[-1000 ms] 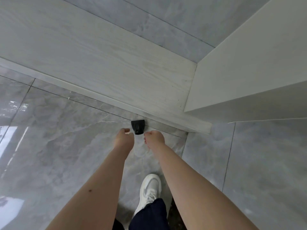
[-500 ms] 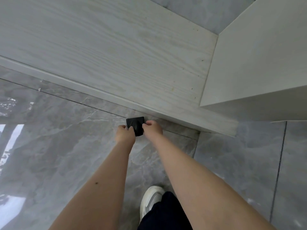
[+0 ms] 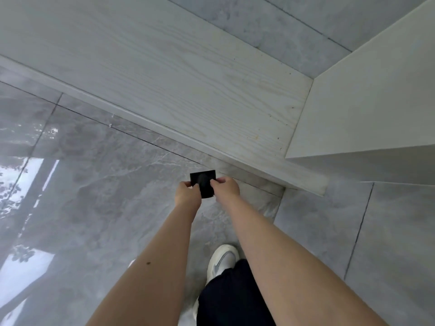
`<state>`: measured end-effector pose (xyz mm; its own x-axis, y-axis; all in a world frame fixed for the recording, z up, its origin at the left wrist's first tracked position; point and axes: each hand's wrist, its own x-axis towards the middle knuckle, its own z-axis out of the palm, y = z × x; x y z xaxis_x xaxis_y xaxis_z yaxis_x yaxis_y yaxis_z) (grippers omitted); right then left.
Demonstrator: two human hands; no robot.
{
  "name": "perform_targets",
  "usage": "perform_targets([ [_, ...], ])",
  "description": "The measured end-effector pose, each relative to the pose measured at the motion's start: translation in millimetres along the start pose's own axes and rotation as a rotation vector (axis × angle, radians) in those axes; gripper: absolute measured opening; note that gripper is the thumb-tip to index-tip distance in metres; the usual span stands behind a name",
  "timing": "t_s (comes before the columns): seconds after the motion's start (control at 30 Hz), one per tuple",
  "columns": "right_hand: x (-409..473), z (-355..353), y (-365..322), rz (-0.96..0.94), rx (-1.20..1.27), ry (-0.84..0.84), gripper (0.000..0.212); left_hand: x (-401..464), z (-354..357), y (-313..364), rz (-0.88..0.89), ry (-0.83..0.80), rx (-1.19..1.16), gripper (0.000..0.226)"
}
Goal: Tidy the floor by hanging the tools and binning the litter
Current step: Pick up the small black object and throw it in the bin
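On the left, the glossy grey marble-patterned floor tiles point(image 3: 98, 208) are mirroring a bright window and leafy branches. The left hand point(image 3: 187, 196) is reaching forward, its fingers point(image 3: 184, 184) pinching narrowly on the left edge of a small flat black square piece point(image 3: 203, 183), which is sitting between both hands just above the floor, near the foot of the pale wood-grain panel point(image 3: 188, 90). The right hand point(image 3: 227, 188) is gripping the piece's right edge, fingers curled tight on it. Below, a white and grey sneaker point(image 3: 222, 260) is standing on the tile under a dark trouser leg point(image 3: 233, 295). At the right, a plain white cabinet side point(image 3: 372, 102) is meeting the panel
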<state>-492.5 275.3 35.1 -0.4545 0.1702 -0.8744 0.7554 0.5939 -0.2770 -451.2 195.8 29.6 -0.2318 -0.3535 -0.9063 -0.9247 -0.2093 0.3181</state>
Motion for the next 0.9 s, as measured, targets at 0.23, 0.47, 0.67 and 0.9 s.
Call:
perform_targets([
  [0.23, -120, 5, -55, -0.062, -0.044, -0.029, 0.035, -95, -85, 28, -0.01, 0.03, -0.113, 0.031],
  [0.47, -231, 29, -103, -0.143, -0.119, -0.108, 0.036, -172, -185, 34, 0.018, 0.071, -0.284, 0.032],
  [0.67, -306, 66, -129, -0.295, -0.224, -0.206, 0.031, -217, -261, 24, 0.05, 0.135, -0.492, 0.03],
  [0.9, -395, 113, -145, -0.413, -0.355, -0.303, 0.011, -280, -336, -3, 0.058, 0.272, -0.713, 0.031],
])
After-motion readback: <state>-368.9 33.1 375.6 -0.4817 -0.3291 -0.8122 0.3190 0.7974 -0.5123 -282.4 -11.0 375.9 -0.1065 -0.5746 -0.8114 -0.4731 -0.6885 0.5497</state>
